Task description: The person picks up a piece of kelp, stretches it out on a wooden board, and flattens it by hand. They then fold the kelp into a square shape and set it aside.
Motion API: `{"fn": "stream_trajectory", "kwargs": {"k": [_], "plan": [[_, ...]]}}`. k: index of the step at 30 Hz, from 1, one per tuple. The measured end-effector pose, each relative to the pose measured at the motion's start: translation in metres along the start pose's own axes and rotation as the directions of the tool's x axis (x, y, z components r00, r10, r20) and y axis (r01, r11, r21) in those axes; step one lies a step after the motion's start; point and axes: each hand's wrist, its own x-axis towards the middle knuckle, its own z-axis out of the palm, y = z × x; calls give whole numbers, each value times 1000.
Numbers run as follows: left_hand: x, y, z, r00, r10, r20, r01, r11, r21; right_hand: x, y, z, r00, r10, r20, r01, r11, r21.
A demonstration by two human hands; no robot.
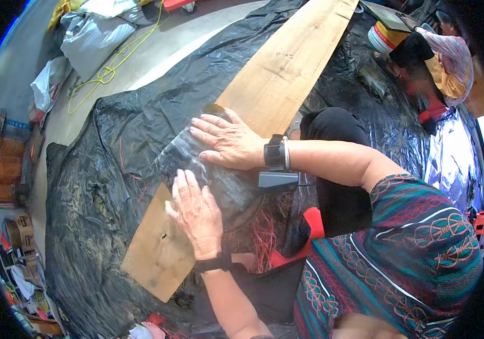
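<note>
A long wooden board (pixel 284 62) runs diagonally across black plastic sheeting, and its lower end (pixel 160 248) shows beyond my hands. A shiny, see-through dark plastic film (pixel 182 152) lies across the board's middle. My right hand (pixel 228 141), with a dark band and a pale bracelet at its wrist, rests flat on the film with fingers stretched out. Lower down, my left hand (pixel 195 212) lies palm down at the film's near edge, fingers extended toward the right hand. Neither hand is wrapped around anything. What lies beneath the palms is hidden.
Red strings (pixel 262 234) and a red plastic piece (pixel 312 223) are close to my legs. Wrinkled black sheeting (pixel 95 198) covers the floor. Another person (pixel 448 59) sits at upper right by a white roll (pixel 380 39). White sacks (pixel 98 37) and yellow cord (pixel 106 73) lie upper left.
</note>
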Motion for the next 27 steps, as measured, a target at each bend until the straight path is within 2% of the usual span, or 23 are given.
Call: {"fn": "stream_trajectory", "kwargs": {"k": [2,3,5,6,8,9,11,13,15,16,17,19,20,21,23,25,27], "plan": [[-5,-13,-2,997,-66,39,64,997,54,-2,0,3,1000,10,-20,-10,1000,27],[-7,-17,-4,996,-90,-9,90,994,61,-2,1,3,1000,15,-19,-15,999,32],[-8,-27,-2,978,-192,-82,181,976,-121,-3,1,3,1000,12,-26,-12,1000,11],[-7,-25,-3,978,-193,-83,182,976,-120,-3,1,2,1000,13,-24,-13,1000,11],[-2,-21,-5,926,-353,-135,272,869,-412,-3,0,2,999,2,-45,-2,1000,0],[1,-17,-6,924,-359,-135,277,868,-411,-3,0,2,998,-7,-64,6,1000,-11],[9,-9,-7,868,-479,-135,325,751,-575,-4,-2,3,998,-16,-66,15,1000,-12],[16,-9,-4,867,-473,-159,302,751,-588,-3,-1,4,999,6,-40,-6,1000,-16],[21,-9,-3,885,-452,-108,288,715,-637,-4,-1,5,999,1,-39,-1,1000,-9],[25,-13,4,882,-416,-223,207,766,-608,-4,-1,5,999,-5,-41,5,1000,-14],[26,-16,5,882,-417,-221,207,763,-613,-4,0,6,999,-11,-42,10,1000,-17],[30,-16,-5,863,-385,-326,218,867,-447,-4,0,5,999,-8,-34,8,1000,0],[31,-19,-1,854,-386,-348,215,872,-439,-4,1,5,999,-24,-43,24,1000,-10],[31,-22,5,856,-386,-345,216,872,-440,-4,1,4,998,-39,-52,38,999,-19],[33,-25,18,868,-400,-296,303,897,-322,-3,0,4,998,-42,-54,40,999,-26],[34,-35,26,864,-473,-173,322,783,-533,-4,0,5,997,-38,-62,36,999,-36],[35,-41,30,839,-483,-250,261,760,-595,-5,-1,7,996,-30,-83,28,999,-27]]}}
